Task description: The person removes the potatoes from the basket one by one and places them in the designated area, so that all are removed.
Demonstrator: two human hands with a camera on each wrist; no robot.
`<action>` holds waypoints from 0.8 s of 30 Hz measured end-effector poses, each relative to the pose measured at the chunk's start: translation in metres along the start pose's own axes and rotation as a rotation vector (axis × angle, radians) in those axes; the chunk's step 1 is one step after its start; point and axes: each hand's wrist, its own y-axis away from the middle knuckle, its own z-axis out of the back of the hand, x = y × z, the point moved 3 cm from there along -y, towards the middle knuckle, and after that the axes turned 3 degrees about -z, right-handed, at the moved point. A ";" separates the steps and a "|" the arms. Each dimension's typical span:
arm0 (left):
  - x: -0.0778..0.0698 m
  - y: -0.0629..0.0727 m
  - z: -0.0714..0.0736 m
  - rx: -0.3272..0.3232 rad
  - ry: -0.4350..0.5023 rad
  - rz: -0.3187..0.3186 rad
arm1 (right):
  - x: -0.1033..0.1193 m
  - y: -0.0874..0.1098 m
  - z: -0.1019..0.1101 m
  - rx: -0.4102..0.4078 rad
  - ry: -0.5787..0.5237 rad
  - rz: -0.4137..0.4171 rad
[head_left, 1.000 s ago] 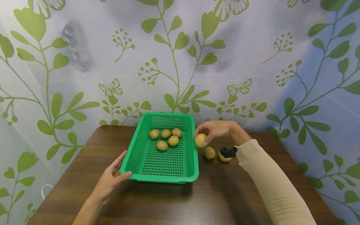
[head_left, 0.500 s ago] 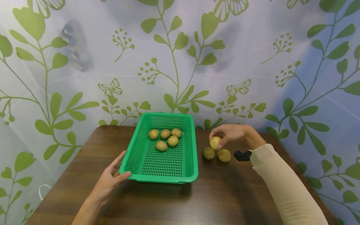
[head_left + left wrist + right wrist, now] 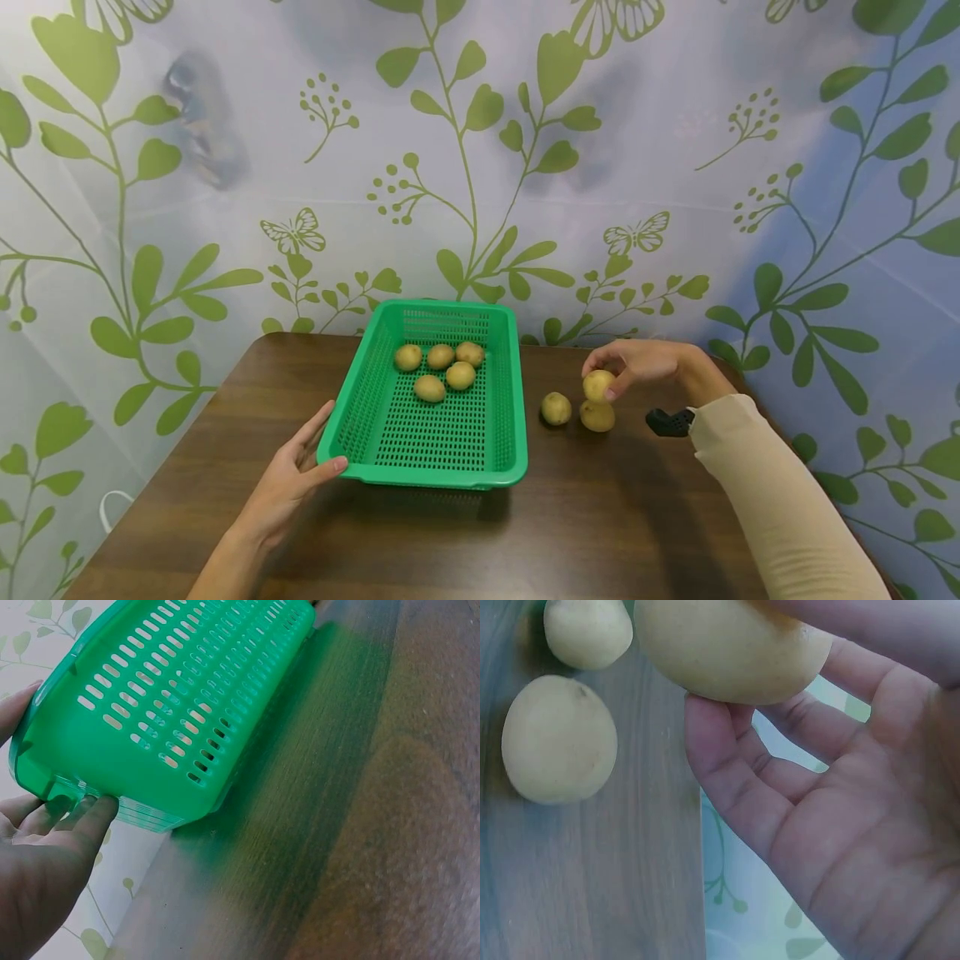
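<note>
My right hand (image 3: 648,365) pinches a pale yellow potato (image 3: 598,386) between thumb and fingers, right of the basket. In the right wrist view this potato (image 3: 731,649) fills the upper middle, with fingertips against its underside. On the table lie two more potatoes: one (image 3: 556,409) close to the basket, the other (image 3: 597,417) partly covered by the held one. A green perforated plastic basket (image 3: 435,477) stands left of them with several potatoes (image 3: 430,389) inside. My left hand (image 3: 288,483) grips its near left corner, thumb over the rim and fingers against the outer side (image 3: 142,682).
The brown wooden table (image 3: 570,533) ends at a wall covering (image 3: 480,167) printed with green leaves and butterflies. A black wrist device (image 3: 670,422) sits under the right sleeve (image 3: 780,492). A white cord loop (image 3: 112,510) shows beyond the table's left edge.
My right hand has carried its potato rightward from the basket's right rim to above the right-hand potato on the table. My left hand and the basket stay nearly still.
</note>
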 end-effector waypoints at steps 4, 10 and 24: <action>-0.001 0.000 0.000 0.003 0.002 -0.006 | -0.007 0.004 0.002 -0.013 0.003 -0.015; -0.003 0.002 0.000 0.008 0.012 -0.022 | -0.022 0.009 0.004 -0.017 0.013 -0.011; 0.002 0.002 0.001 -0.004 -0.002 0.004 | -0.072 0.033 -0.004 -0.059 -0.170 -0.020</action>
